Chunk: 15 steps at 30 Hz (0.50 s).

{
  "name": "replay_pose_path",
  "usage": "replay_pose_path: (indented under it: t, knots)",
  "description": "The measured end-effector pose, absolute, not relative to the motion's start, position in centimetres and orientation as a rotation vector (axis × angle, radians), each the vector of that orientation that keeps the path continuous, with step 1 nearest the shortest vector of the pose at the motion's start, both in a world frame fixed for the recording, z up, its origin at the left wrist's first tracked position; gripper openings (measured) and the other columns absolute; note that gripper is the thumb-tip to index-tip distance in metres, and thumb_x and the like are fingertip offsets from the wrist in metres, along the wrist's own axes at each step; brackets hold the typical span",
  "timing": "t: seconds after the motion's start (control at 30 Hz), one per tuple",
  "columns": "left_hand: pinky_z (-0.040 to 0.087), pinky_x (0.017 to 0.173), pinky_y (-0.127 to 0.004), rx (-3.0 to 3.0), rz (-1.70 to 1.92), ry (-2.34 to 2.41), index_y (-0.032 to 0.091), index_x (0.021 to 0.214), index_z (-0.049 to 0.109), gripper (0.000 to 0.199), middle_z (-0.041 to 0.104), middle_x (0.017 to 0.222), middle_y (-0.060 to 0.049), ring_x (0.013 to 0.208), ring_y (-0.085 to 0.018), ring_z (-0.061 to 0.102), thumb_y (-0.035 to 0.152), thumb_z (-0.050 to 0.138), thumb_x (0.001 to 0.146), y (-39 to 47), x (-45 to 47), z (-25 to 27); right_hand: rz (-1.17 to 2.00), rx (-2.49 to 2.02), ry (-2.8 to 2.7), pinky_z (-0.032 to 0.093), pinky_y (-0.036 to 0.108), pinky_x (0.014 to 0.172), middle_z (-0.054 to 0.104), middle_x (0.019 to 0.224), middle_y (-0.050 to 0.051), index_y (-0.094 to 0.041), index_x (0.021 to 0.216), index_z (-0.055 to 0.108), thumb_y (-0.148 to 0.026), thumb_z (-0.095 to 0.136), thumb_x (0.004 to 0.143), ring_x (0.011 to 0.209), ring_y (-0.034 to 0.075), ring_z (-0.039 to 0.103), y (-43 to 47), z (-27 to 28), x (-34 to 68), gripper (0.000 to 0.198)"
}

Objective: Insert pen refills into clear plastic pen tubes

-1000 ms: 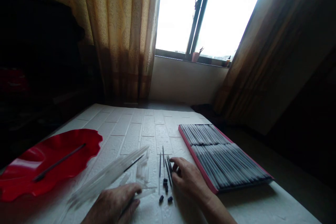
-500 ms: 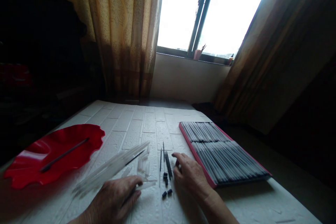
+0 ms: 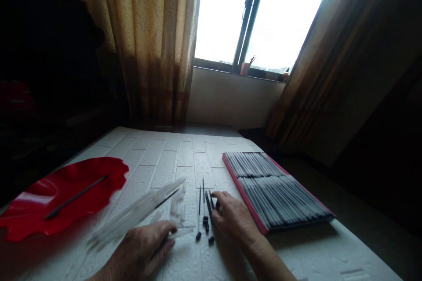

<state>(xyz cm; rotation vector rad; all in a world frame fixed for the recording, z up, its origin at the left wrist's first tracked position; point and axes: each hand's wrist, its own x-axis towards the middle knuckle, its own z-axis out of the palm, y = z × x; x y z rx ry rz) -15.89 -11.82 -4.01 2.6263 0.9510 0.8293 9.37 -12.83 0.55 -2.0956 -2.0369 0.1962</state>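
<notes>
My left hand (image 3: 141, 246) is closed, thumb and forefinger pinching a short clear plastic tube (image 3: 182, 232). Beside it lies a bundle of long clear pen barrels (image 3: 141, 210), with shorter clear pieces (image 3: 178, 208) close by. My right hand (image 3: 232, 217) has its thumb and forefinger closing around a thin dark pen refill (image 3: 212, 200); the fingers partly hide it. Other dark refills (image 3: 208, 208) lie just left of those fingertips. Several small black plugs (image 3: 205, 221) are scattered between the hands.
On the right, a red-edged box (image 3: 244, 193) holds two rows of pens (image 3: 280, 197). At the left a red wavy-rimmed dish (image 3: 29, 224) carries one dark pen (image 3: 77, 196). The white brick-patterned table (image 3: 165, 158) reaches toward a window and curtains.
My right fingertips have moved in on a refill, which now leans apart from the others. One black plug has shifted left. The left hand keeps its tube; the view turned slightly.
</notes>
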Motion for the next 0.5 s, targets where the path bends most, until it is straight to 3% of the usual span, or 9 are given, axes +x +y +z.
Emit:
replay_pose_path:
  t: [0.2, 0.5]
  knots:
    - [0.056, 0.068, -0.022, 2.630, 0.801, 0.947, 0.030, 0.109, 0.055, 0.018, 0.075, 0.087, 0.003, 0.077, -0.016, 0.074, 0.025, 0.049, 0.093, -11.8, -15.9, -3.9, 0.069, -2.311, -2.065, 0.044, 0.029, 0.066, 0.070, 0.101, 0.014, -0.015, 0.116, 0.063, -0.005, 0.046, 0.081, 0.084, 0.025, 0.069, -12.9, 1.3, 8.1, 0.041]
    - [0.055, 0.067, -0.022, 2.645, 0.838, 0.947, 0.028, 0.107, 0.056, 0.016, 0.075, 0.085, 0.002, 0.074, -0.017, 0.074, 0.024, 0.048, 0.093, -11.9, -15.9, -4.1, 0.039, -2.402, -2.041, 0.044, 0.032, 0.066, 0.070, 0.103, 0.018, -0.015, 0.137, 0.051, -0.003, 0.036, 0.087, 0.087, 0.029, 0.069, -13.0, 0.7, 9.8, 0.054]
